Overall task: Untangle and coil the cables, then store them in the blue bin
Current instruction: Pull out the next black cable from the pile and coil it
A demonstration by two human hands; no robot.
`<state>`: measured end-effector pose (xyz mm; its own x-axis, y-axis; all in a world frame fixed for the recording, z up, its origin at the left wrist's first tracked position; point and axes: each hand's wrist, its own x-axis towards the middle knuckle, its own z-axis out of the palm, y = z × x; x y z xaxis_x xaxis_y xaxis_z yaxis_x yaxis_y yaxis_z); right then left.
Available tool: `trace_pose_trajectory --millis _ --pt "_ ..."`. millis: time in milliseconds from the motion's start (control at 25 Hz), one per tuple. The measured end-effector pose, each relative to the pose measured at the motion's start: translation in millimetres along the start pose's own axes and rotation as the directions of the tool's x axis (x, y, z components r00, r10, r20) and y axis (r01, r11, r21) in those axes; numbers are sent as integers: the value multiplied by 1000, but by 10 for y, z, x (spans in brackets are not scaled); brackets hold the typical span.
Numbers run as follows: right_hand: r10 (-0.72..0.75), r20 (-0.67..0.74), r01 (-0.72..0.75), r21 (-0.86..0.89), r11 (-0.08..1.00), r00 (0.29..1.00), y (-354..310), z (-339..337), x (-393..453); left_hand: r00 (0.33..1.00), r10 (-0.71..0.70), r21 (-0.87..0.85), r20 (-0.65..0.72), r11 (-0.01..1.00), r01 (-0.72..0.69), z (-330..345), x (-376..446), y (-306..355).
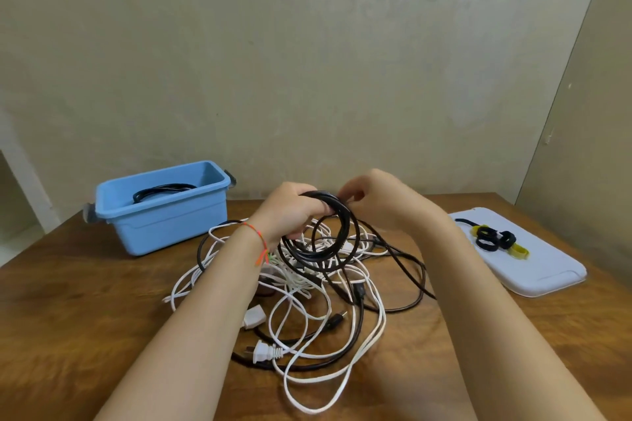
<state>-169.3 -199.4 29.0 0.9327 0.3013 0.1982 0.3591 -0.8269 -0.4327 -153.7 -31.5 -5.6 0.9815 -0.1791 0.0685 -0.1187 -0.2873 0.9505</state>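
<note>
A tangle of white and black cables [307,297] lies on the wooden table [85,318] in front of me. Above it I hold a coil of black cable [337,239] upright. My left hand [290,208] grips the coil's top with its fingers curled through the loops. My right hand [372,195] pinches the same black cable at the top of the coil, right beside the left. One strand of this cable trails down to the right onto the table. The blue bin [178,219] stands at the back left with a coiled black cable [160,191] inside.
A white lid [547,270] lies flat at the right with several black and yellow cable ties [496,239] on it. A white two-pin plug [263,352] and a white connector [254,316] lie near the front of the tangle. A wall runs just behind the table.
</note>
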Motion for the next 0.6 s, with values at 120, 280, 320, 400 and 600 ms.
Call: trace_pose_trajectory --millis 120,280,320,400,600 --pt "85 153 -114 193 974 984 -3 -58 -82 1000 14 -34 6 999 -14 7 -68 7" --pt "51 143 -120 530 840 988 95 17 -90 1000 3 -331 -15 944 -8 9 -109 15" --pt "36 150 -125 641 757 988 120 46 -80 1000 -10 -417 -12 909 4 11 -110 8" --pt "24 169 -145 758 636 985 194 96 -78 999 -40 -530 -15 848 26 -1 -114 -9" --pt "339 78 -296 690 660 938 604 121 -101 923 -267 -824 -278 559 -86 -365 17 -177"
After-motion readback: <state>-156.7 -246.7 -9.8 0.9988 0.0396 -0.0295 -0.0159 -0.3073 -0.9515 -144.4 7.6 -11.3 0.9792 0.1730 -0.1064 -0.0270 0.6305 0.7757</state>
